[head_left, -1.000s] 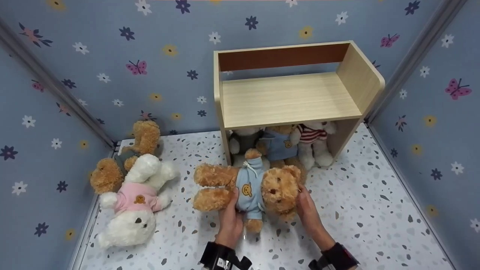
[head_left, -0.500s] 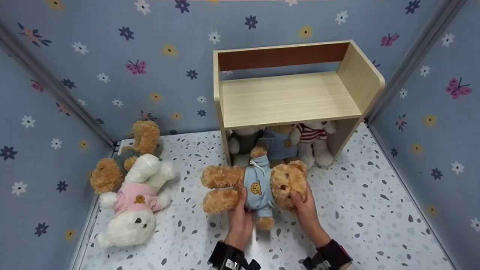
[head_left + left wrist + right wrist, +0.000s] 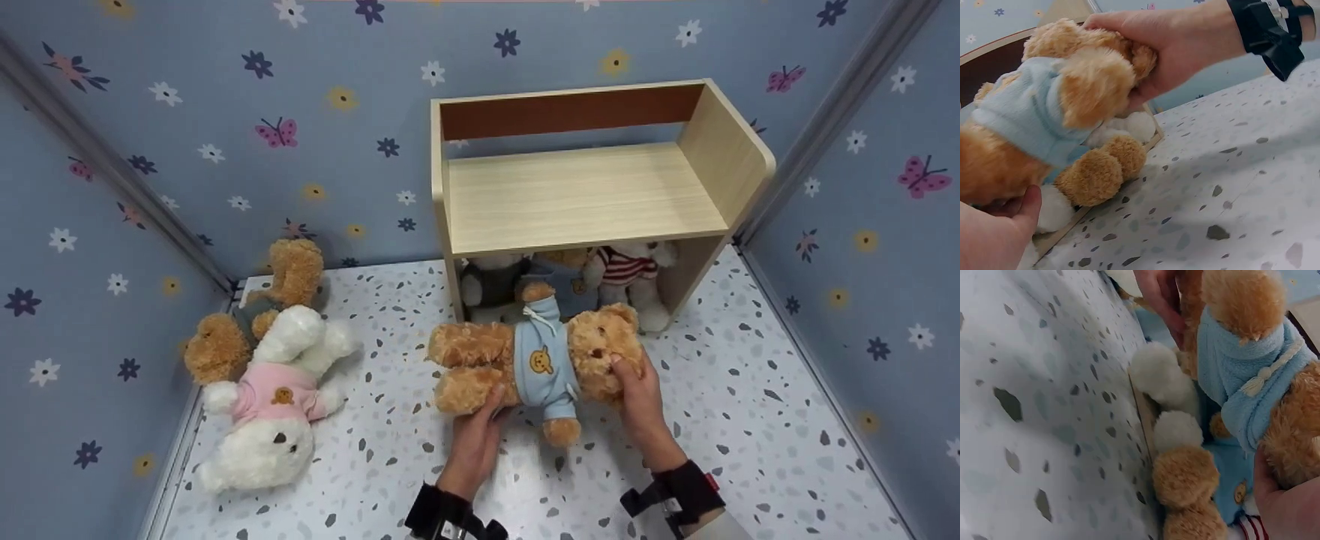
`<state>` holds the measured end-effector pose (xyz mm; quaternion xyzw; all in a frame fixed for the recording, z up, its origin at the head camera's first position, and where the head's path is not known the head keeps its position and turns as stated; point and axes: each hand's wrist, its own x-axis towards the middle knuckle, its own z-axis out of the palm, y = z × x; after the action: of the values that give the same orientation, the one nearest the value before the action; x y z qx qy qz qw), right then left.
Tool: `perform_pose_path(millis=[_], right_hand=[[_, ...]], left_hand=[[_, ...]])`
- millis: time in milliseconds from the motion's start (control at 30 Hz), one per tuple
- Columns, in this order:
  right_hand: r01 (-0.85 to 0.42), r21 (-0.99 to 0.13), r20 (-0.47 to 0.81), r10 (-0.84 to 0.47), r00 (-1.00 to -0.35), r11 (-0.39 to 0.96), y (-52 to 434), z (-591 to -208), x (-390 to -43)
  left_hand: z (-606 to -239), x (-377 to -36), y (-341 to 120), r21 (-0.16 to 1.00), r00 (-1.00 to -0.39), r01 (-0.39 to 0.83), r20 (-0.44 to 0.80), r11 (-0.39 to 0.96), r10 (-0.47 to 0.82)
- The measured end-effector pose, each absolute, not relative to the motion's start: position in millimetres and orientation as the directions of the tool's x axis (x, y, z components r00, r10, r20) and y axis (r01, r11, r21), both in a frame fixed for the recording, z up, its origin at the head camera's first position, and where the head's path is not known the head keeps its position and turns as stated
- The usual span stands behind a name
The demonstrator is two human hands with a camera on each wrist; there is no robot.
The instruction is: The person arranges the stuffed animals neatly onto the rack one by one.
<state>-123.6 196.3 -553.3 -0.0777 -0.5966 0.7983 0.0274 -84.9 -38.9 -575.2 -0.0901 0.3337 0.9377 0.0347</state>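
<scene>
A brown teddy bear in a light blue hoodie lies sideways in the air in front of the shelf unit, its head to the right. My right hand grips its head, the thumb on the face. Under the legs, my left hand holds the bear with the thumb against the lower leg; in the left wrist view the fingers curl beneath the fur. Behind the bear, several teddy bears sit in the lower shelf, among them one in a red-striped top and one in dark clothing.
The wooden shelf unit stands against the flowered back wall. To the left, a white bear in a pink top lies on the speckled floor, against a brown bear. Walls rise on both sides.
The held bear has moved right and slightly closer to the shelf. My left hand has shifted from its belly to its legs. The right hand's thumb has come round onto the bear's face.
</scene>
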Motion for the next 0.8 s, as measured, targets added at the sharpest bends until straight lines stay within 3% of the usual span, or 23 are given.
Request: perform_pose_path(millis=[200,367,667,800], right_hand=[[0.055,-0.948,-0.11,0.162,-0.981,-0.314,211.7,-541.6,-134.7],[0.007,-0.938,-0.074,0.182,-0.981,-0.346,222.3,-537.0,-144.1],[-0.051,-0.937,0.023,0.085,-0.996,-0.347,231.1,-532.2,-155.0],[-0.042,-0.931,0.029,0.042,-0.999,-0.362,229.1,-528.5,-158.9]], left_hand=[[-571.2,-86.3,-55.2,0.653,-0.993,-0.098,-0.016,-0.751,0.116],[-567.8,-89.4,-67.7,0.655,-0.986,-0.12,0.01,-0.746,0.168],[-567.2,-95.8,-72.2,0.607,-0.95,-0.313,-0.201,-0.73,0.24],[-570.7,-90.8,-68.7,0.639,-0.917,-0.4,-0.284,-0.657,0.282]])
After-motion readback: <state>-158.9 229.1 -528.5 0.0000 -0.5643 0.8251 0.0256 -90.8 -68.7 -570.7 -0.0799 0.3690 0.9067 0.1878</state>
